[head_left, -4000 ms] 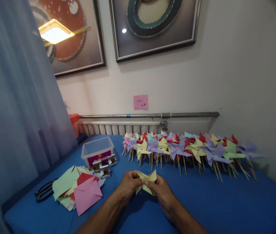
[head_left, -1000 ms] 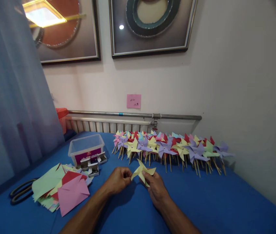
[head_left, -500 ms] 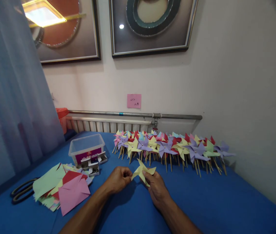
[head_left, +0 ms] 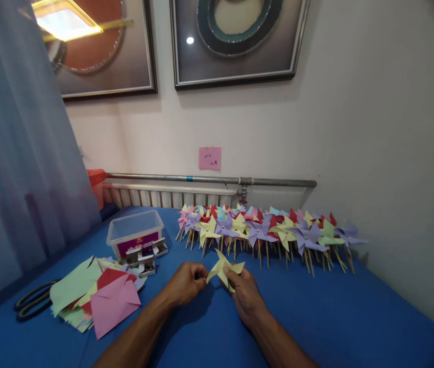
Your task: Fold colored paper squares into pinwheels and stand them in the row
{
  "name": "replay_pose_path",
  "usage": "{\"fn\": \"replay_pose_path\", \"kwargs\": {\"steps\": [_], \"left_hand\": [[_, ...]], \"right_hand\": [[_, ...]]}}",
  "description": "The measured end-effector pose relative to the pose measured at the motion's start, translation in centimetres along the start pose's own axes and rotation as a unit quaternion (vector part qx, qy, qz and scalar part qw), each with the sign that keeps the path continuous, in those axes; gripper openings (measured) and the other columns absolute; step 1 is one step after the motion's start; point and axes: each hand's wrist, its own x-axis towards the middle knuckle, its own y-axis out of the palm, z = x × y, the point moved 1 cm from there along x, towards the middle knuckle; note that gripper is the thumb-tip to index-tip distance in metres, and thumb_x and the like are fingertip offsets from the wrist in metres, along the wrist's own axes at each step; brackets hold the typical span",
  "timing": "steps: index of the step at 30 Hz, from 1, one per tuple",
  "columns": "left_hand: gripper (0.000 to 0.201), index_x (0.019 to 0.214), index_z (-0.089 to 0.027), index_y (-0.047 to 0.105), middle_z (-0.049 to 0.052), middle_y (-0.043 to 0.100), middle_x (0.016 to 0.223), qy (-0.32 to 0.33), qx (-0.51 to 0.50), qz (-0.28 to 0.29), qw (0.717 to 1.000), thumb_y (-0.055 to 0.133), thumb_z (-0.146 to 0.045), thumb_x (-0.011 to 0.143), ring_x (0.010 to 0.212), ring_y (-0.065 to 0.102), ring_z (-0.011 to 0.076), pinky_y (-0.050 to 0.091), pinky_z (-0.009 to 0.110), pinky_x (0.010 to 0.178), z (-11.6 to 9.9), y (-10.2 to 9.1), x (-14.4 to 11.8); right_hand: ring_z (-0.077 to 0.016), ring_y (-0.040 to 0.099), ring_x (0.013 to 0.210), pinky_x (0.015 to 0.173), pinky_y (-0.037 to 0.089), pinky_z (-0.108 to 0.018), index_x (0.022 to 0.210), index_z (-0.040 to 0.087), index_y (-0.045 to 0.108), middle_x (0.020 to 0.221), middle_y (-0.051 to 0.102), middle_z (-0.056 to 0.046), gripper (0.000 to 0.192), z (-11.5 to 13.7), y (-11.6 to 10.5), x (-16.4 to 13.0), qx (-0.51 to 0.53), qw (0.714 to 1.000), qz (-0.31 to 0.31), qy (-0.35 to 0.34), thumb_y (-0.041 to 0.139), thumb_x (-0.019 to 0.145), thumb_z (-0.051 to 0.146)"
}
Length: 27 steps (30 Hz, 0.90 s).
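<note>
In my right hand [head_left: 245,294] is a pale yellow paper pinwheel [head_left: 221,268], pinched at its middle by the thumb, with the fingers behind it. Its folded blades spread outward, and no stick shows on it. My left hand [head_left: 188,282] is closed just left of the pinwheel, its thumb and fingertips pressed together close to the left blade's tip. Whatever lies between those fingertips is too small or hidden to make out. Both hands are above the blue-covered table [head_left: 209,337].
Finished pinwheels on sticks [head_left: 263,232] crowd the table's back. Leftward are a clear plastic box [head_left: 136,232], small open boxes [head_left: 147,266], cut paper sheets [head_left: 113,304] and black-handled scissors [head_left: 35,301]. A blue curtain [head_left: 21,143] hangs at left; a pipe [head_left: 213,179] runs along the wall.
</note>
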Motion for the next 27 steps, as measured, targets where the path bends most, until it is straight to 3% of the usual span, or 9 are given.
{"fn": "replay_pose_path", "kwargs": {"steps": [11,27], "left_hand": [[0.01,0.07,-0.016,0.062,-0.003,0.056,0.065,0.05,0.161,-0.066,0.983,0.057,-0.018,0.078,0.063,0.046,0.0112,0.028,0.024,0.059,-1.6,0.8,-0.8],[0.011,0.068,-0.016,0.06,-0.004,0.052,0.064,0.055,0.157,-0.063,0.984,0.057,-0.018,0.079,0.062,0.045,0.0116,0.028,0.025,0.06,-2.2,1.0,-0.9]], "right_hand": [[-0.0215,0.069,0.066,0.065,0.053,-0.031,0.083,0.02,0.069,0.068,0.073,0.0,0.041,-0.6,-0.6,0.8,-0.006,0.999,-0.019,-0.035,0.091,0.053,0.036],[-0.0208,0.067,0.068,0.064,0.052,-0.031,0.079,0.022,0.07,0.072,0.074,0.0,0.032,0.3,-0.3,0.2,-0.014,0.999,-0.022,-0.03,0.088,0.056,0.034]]}}
